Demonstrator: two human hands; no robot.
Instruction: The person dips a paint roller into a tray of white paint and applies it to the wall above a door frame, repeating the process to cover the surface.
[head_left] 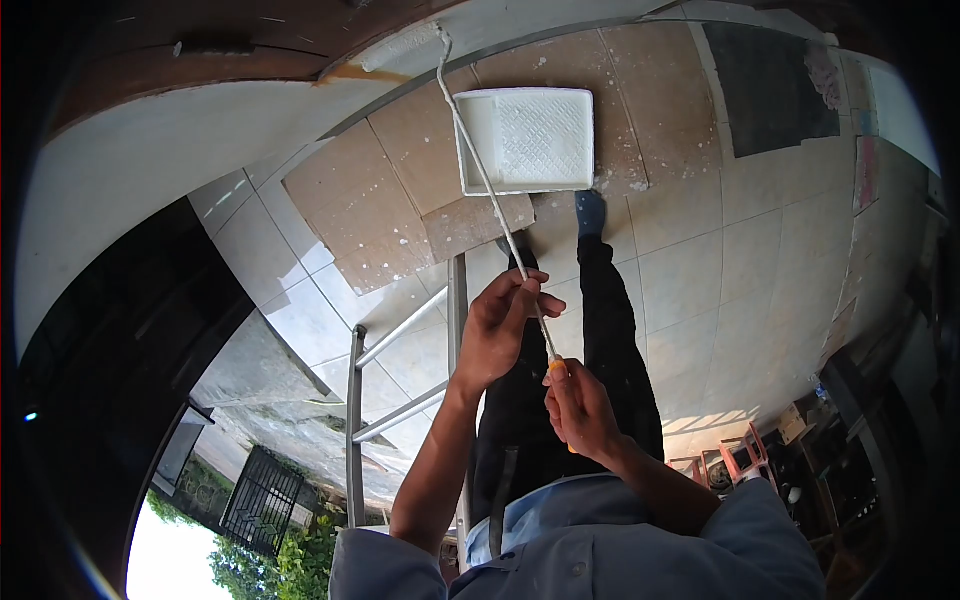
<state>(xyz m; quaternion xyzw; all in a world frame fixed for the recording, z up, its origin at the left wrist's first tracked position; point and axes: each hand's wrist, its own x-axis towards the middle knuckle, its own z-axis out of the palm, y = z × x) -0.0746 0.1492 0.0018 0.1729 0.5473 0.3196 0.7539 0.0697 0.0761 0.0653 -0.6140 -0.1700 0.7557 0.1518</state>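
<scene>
A long-handled paint roller (484, 170) reaches up and away from me, its thin rod coated with white paint. My right hand (580, 408) is wrapped around its orange grip. Further up, my left hand (508, 318) pinches the rod between thumb and fingers. At the far end the rod bends, and the pale roller head is against the white wall, hard to tell from its surface. Below the rod lies a white paint tray (545, 140) with a ridged, paint-wet bottom; the rod crosses over its left side in view.
Paint-spotted cardboard (375, 205) covers part of the tiled floor (690, 235). A metal ladder (357, 420) stands at my left. My foot (590, 212) is close to the tray's near edge. A dark sheet (770, 90) lies at the upper right. Reddish furniture (742, 455) stands lower right.
</scene>
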